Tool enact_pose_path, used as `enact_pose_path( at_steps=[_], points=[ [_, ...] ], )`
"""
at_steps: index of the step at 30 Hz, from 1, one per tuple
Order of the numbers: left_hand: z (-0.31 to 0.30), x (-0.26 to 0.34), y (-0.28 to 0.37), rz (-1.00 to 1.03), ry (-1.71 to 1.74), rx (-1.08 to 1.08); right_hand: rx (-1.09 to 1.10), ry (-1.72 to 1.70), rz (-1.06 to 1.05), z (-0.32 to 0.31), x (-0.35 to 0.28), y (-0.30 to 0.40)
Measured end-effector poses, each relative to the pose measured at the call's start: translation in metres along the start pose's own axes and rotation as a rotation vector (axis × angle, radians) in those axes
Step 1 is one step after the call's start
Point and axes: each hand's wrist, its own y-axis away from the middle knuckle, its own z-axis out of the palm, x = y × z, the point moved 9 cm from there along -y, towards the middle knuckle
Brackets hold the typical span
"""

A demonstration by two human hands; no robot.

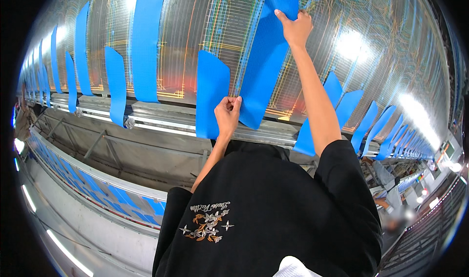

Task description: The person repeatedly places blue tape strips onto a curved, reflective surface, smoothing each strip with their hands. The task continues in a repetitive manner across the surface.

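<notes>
A long blue textured fabric panel (265, 53) lies slanted on the metal table (176, 61), which is covered with coloured lines. At the panel's far end my right hand (297, 26) pinches its top right edge, the thumb lying on its surface. My left hand (228, 114) has thumb and forefinger together at the panel's near left edge; whether the edge is between them is hard to tell. Just left of that hand, a shorter blue panel (213, 93) with a slanted top hangs over the table's front edge, partly behind the fingers.
More blue panels stand in rows to the left (148, 46) and right (350, 106), several overhanging the metal rail (172, 121). Below left is another long table (99, 189) with blue pieces. A co-worker's arm (383, 203) shows at the far right. Lamps glare on the tabletop.
</notes>
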Motion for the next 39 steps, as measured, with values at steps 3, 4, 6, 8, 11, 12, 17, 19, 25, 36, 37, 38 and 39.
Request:
enact_pose_path(
  at_steps=[3,4,6,8,11,12,17,19,25,36,37,38,39],
  points=[
    [0.0,-0.001,0.0,0.015,-0.005,0.002,-0.004,0.004,-0.001,0.003,0.003,0.0],
    [0.0,-0.001,-0.001,0.021,-0.013,0.004,0.008,0.018,-0.007,0.003,0.004,0.001],
    [0.0,-0.004,-0.001,0.026,-0.015,0.006,-0.038,-0.018,0.006,0.002,0.002,0.001],
    [0.0,-0.007,-0.002,0.022,-0.005,0.007,-0.037,-0.03,-0.005,0.003,0.003,0.001],
    [-0.001,-0.002,-0.001,0.035,-0.041,0.021,0.006,-0.043,-0.026,0.008,0.018,0.002],
    [-0.002,-0.003,-0.001,0.028,-0.048,0.025,-0.006,-0.072,-0.023,0.007,0.014,0.001],
    [-0.002,-0.003,-0.001,0.022,-0.029,0.044,0.115,0.027,-0.173,-0.003,-0.002,0.001],
    [-0.002,-0.003,-0.002,0.014,-0.021,0.039,0.117,0.032,-0.183,-0.004,-0.001,0.0],
    [-0.003,-0.003,-0.001,0.02,-0.004,0.036,0.058,-0.015,-0.121,-0.001,0.002,0.0],
    [-0.006,-0.004,-0.005,0.028,-0.04,0.037,-0.01,-0.117,-0.072,0.0,0.001,-0.002],
    [-0.006,-0.004,-0.004,0.029,-0.035,0.038,-0.01,-0.112,-0.066,0.0,0.001,-0.001],
    [-0.006,-0.005,-0.004,0.03,-0.03,0.039,-0.026,-0.109,-0.058,0.001,0.001,0.0],
    [-0.006,-0.004,-0.004,0.031,-0.022,0.038,-0.041,-0.103,-0.052,-0.001,-0.002,0.001]
  ],
)
